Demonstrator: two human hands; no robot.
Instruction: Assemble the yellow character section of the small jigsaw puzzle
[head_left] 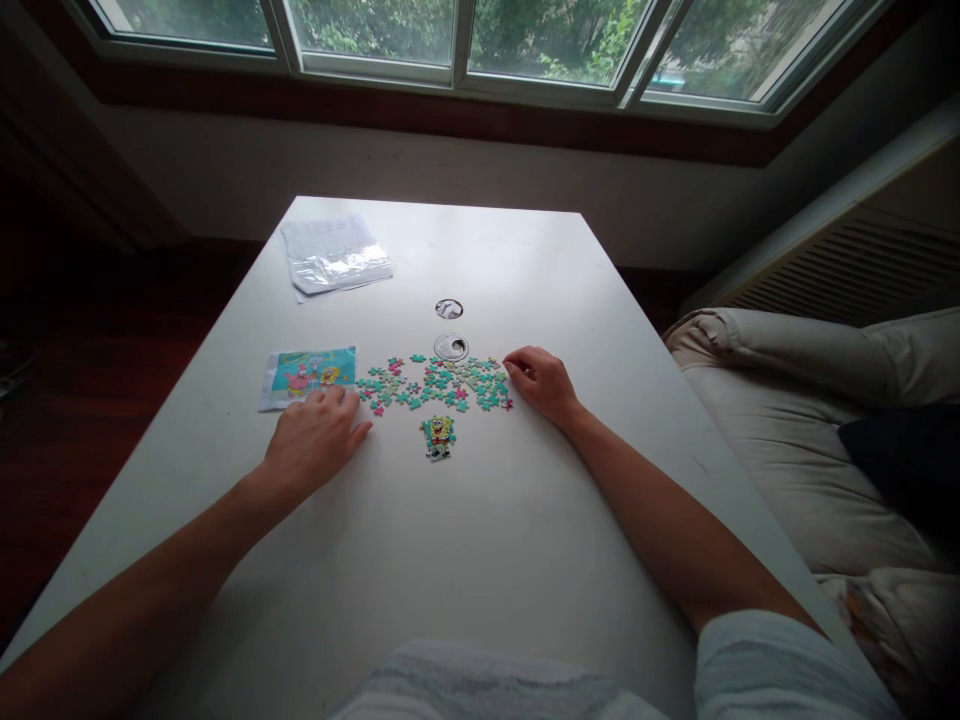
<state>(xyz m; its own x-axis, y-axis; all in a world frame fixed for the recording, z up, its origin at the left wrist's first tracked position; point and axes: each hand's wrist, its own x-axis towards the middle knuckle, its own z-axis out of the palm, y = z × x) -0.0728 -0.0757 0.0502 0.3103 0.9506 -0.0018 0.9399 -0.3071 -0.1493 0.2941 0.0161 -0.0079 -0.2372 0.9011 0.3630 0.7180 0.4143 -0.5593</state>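
Note:
Loose jigsaw puzzle pieces [469, 382], mostly teal with some pink, lie spread in a band across the white table. Just in front of them is a small joined section of puzzle [438, 437] showing a yellow cartoon figure. My left hand [311, 435] rests palm down with its fingers stretched out, the tips at the lower edge of a colourful picture sheet [313, 373]. At the right end of the loose pieces lies my right hand [544, 382], its fingers curled closed. Whether anything is inside those fingers is hidden.
A clear plastic sleeve with papers [336, 255] lies at the table's far left. Two round inserts, a far one [449, 309] and a nearer one [451, 347], sit in the tabletop behind the pieces. A light sofa [780, 430] stands along the right side, and windows line the back.

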